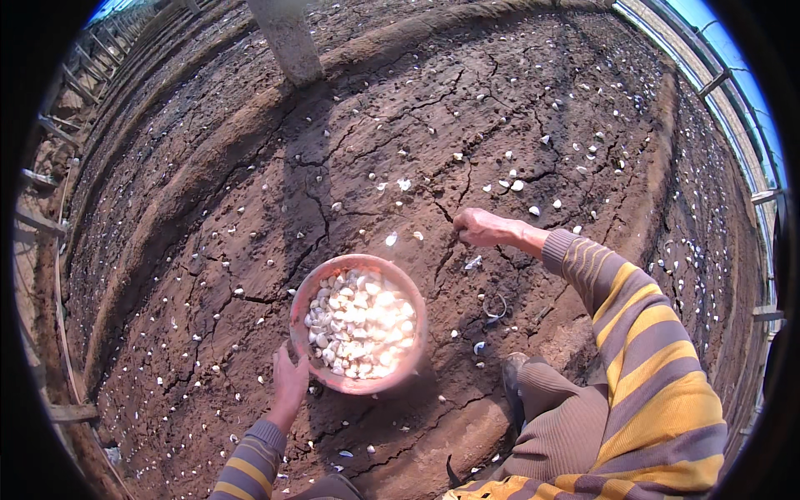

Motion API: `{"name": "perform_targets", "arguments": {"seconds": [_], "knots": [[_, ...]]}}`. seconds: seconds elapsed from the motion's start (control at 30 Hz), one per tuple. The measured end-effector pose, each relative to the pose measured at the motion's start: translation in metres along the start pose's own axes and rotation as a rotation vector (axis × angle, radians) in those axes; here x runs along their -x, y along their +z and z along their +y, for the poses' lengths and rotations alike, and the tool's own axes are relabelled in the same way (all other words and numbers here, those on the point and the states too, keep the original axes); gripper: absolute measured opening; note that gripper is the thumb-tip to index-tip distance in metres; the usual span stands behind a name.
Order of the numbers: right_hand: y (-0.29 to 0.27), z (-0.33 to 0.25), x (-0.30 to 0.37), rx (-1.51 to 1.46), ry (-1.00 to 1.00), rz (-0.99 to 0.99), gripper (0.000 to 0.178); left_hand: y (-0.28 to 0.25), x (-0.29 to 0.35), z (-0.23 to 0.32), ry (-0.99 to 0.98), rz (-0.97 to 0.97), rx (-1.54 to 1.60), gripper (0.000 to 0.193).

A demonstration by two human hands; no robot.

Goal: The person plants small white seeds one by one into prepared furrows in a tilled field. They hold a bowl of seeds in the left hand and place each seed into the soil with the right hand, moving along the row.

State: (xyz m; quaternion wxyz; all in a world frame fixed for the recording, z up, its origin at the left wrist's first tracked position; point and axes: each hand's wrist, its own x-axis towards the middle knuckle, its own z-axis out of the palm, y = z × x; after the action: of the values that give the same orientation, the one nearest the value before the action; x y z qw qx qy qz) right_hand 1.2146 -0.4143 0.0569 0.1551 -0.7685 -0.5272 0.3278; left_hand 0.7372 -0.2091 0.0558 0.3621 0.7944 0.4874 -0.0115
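A reddish round basin (298, 321) full of pale garlic cloves (358, 321) stands over the cracked brown soil, its right side in bright glare. My left hand (289, 382) grips its rim at the lower left, thumb and fingers closed on the edge. Up and to the right of the basin, my right hand (478, 227) is low over the soil with its fingers drawn together. Whatever the fingertips may hold is hidden. A few cloves (517, 186) lie on the ground just beyond that hand, and one more clove (391, 239) lies to its left.
Cloves are scattered over the whole bed. A concrete post (287, 42) rises at the far side, next to a raised soil ridge (175, 158). My shoe (514, 379) and bent leg are at the lower right. Wooden stakes (42, 221) line the left edge.
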Motion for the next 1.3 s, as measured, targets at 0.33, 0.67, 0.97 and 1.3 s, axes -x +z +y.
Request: {"name": "perform_targets", "arguments": {"seconds": [0.33,0.67,0.97,1.3], "knots": [[-0.046,0.236,0.027,0.235,0.382,0.534,0.022,0.088,0.036,0.109,0.116,-0.336,-0.488,0.097],[-0.042,0.234,0.013,-0.013,0.140,0.600,0.020,0.101,0.024,0.124,0.097,-0.438,-0.592,0.103],[0.026,0.076,-0.053,-0.439,-0.034,0.181,0.025,0.086,0.011,0.135,0.088,-0.570,-0.656,0.105],[0.051,0.050,-0.091,-0.056,-0.050,0.118,0.019,0.071,0.002,0.141,0.107,-0.681,-0.611,0.102]]}}
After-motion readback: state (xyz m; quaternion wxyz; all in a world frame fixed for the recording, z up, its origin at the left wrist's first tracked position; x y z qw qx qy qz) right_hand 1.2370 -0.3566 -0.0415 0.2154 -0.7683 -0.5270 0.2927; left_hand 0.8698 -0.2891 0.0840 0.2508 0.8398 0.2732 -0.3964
